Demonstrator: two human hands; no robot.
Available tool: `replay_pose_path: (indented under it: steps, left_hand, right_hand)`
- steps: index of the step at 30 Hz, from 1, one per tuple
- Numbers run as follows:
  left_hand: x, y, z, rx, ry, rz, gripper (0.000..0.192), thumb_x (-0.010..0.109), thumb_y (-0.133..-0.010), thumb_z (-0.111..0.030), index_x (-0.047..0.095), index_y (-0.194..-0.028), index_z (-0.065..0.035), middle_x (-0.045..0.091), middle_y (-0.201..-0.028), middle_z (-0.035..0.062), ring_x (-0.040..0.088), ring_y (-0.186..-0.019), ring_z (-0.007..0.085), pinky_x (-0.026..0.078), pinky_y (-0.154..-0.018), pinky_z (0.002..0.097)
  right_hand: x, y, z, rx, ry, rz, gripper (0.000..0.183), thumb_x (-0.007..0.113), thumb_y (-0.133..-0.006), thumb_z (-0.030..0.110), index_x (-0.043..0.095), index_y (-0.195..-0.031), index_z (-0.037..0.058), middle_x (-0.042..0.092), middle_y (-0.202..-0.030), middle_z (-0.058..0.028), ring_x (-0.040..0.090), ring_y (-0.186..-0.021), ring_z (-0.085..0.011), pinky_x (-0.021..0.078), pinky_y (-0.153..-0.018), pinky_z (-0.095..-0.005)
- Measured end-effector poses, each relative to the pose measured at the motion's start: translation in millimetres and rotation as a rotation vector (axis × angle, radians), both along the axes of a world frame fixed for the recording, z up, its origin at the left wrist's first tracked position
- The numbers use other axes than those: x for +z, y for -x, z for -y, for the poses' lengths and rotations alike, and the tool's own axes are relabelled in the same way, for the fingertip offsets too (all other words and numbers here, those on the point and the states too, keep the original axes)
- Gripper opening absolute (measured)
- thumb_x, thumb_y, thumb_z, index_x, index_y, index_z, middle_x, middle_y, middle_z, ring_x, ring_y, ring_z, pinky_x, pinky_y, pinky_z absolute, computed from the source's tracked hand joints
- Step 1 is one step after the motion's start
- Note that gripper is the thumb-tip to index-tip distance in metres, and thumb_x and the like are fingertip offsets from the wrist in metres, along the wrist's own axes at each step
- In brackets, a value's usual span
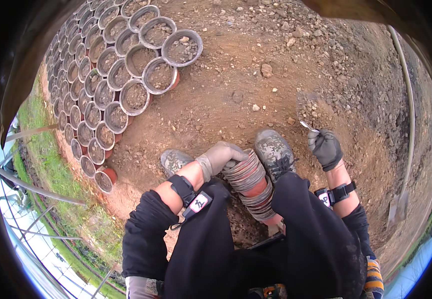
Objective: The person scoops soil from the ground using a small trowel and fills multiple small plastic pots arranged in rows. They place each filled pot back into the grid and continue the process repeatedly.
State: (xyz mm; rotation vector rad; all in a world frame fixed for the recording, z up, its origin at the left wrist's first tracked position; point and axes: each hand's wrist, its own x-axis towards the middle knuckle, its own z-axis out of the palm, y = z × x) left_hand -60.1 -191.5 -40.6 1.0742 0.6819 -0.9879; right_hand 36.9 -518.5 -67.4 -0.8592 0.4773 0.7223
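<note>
My left hand [221, 157], in a pale grey glove, bends its fingers over the top rim of a nested stack of reddish-brown plastic plant pots [251, 179]. The stack leans on its side between my legs, its lower end hidden near my thighs. In a darker grey glove, my right hand [325, 148] grips a hand trowel by its handle, mostly hidden in the fist. The trowel's shiny metal neck [308, 127] points away from me. Its blade [309, 104] is blurred against loose stony soil, so its outline is unclear.
Rows of round pots [133, 97] filled with soil stand close together at the upper left. A heap of stony soil [335, 56] lies at the upper right. A long pipe [406, 86] runs along the right side. My shoes [274, 149] flank the stack. Grass [55, 149] borders the left.
</note>
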Motion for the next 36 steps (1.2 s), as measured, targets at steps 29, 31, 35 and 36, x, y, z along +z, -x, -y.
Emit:
replay_pose_path:
  steps: [29, 31, 35, 36]
  left_hand:
    - [8.0, 5.7, -44.9, -0.587, -1.073, 1.268, 0.018, 0.063, -0.079, -0.013, 0.064, -0.097, -0.0095, 0.063, -0.094, 0.0056, 0.063, -0.085, 0.0249, 0.052, -0.071, 0.0342]
    - [5.3, 18.2, -50.8, -0.409, -0.999, 1.202, 0.018, 0.063, -0.082, -0.014, 0.065, -0.099, -0.0088, 0.064, -0.097, 0.0070, 0.063, -0.088, 0.0265, 0.051, -0.073, 0.0345]
    - [20.8, 47.3, -64.9, -0.009, -1.039, 1.018, 0.018, 0.063, -0.084, -0.013, 0.066, -0.100, -0.0064, 0.065, -0.101, 0.0113, 0.062, -0.092, 0.0294, 0.051, -0.078, 0.0343]
    - [27.8, 56.4, -72.6, 0.059, -1.084, 0.969, 0.017, 0.064, -0.084, -0.013, 0.066, -0.099, -0.0055, 0.065, -0.101, 0.0127, 0.062, -0.093, 0.0301, 0.050, -0.079, 0.0340]
  right_hand:
    - [69.2, -42.1, -110.0, 0.362, 0.959, 0.961, 0.027, 0.058, -0.089, 0.019, 0.060, -0.113, 0.0065, 0.064, -0.094, -0.0163, 0.062, -0.090, -0.0292, 0.0500, -0.073, -0.0312]
    - [57.8, -44.6, -124.3, 0.267, 0.919, 1.363, 0.027, 0.059, -0.086, 0.014, 0.061, -0.113, 0.0083, 0.060, -0.112, -0.0178, 0.056, -0.108, -0.0335, 0.0489, -0.086, -0.0346]
    - [18.9, -34.7, -128.5, 0.914, 1.027, 1.915, 0.042, 0.061, -0.070, 0.007, 0.062, -0.111, 0.0170, 0.049, -0.128, -0.0118, 0.045, -0.122, -0.0365, 0.0388, -0.100, -0.0477]
    - [9.4, -28.4, -122.6, 0.991, 1.073, 1.914, 0.040, 0.061, -0.071, 0.008, 0.062, -0.110, 0.0182, 0.050, -0.126, -0.0112, 0.046, -0.121, -0.0362, 0.0394, -0.100, -0.0475]
